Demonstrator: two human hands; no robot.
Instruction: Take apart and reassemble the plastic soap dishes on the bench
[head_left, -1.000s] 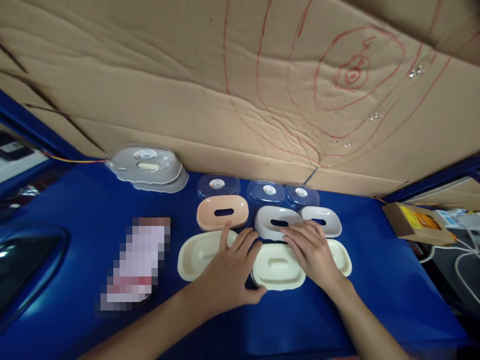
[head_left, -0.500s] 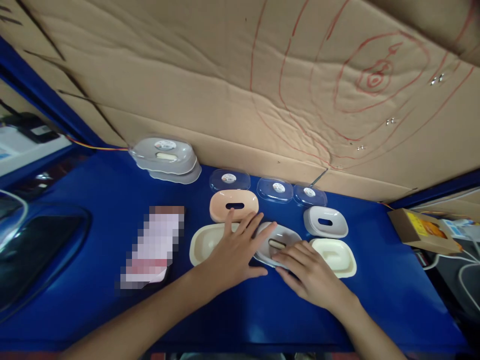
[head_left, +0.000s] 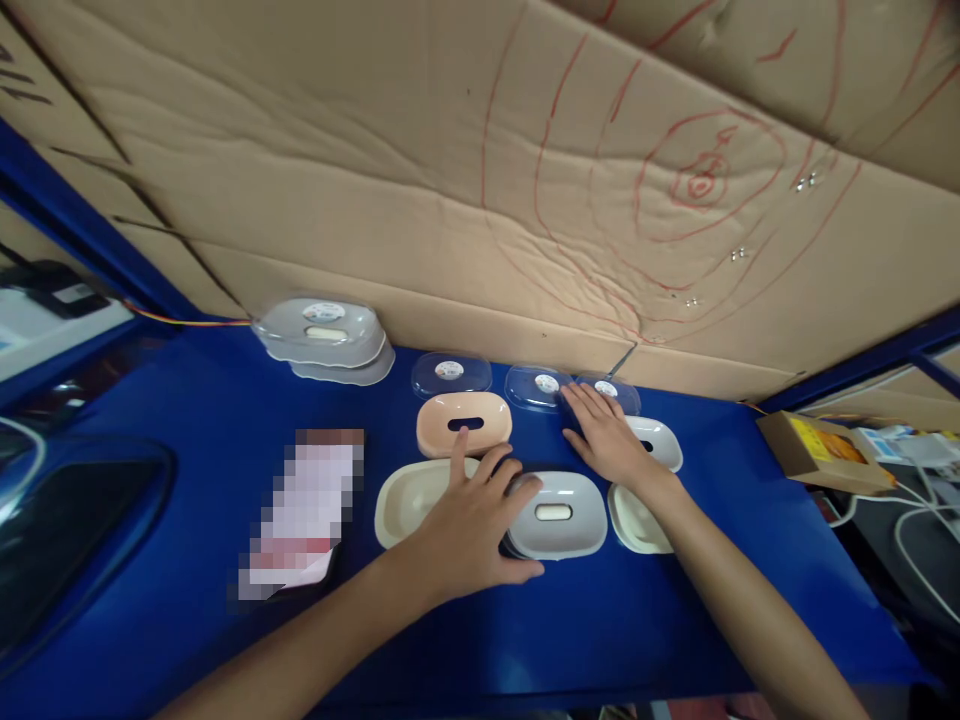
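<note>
My left hand (head_left: 480,515) has its fingers spread, over the right side of a cream oval dish (head_left: 409,500) and beside a grey oval dish (head_left: 585,540) with a slot, through which cream shows. Behind its fingers sits a peach slotted dish (head_left: 431,425). My right hand (head_left: 607,435) lies stretched out, its fingertips at two clear plastic lids with round labels: the middle lid (head_left: 525,385) and the right lid (head_left: 628,398), partly covered. Whether it touches either I cannot tell. Its wrist partly covers a pale grey slotted dish (head_left: 667,440) and another cream dish (head_left: 634,520).
A third clear lid (head_left: 469,375) lies at the back. Stacked grey dishes under a clear lid (head_left: 352,350) stand back left. A blurred-out phone (head_left: 315,500) lies left on the blue table (head_left: 480,650). Cardboard (head_left: 337,150) walls the back; a small box (head_left: 817,460) is at right.
My right hand has left the grey dish and moved back to the clear lids. The grey dish, tilted before, now sits level. My left hand stays spread in nearly the same place.
</note>
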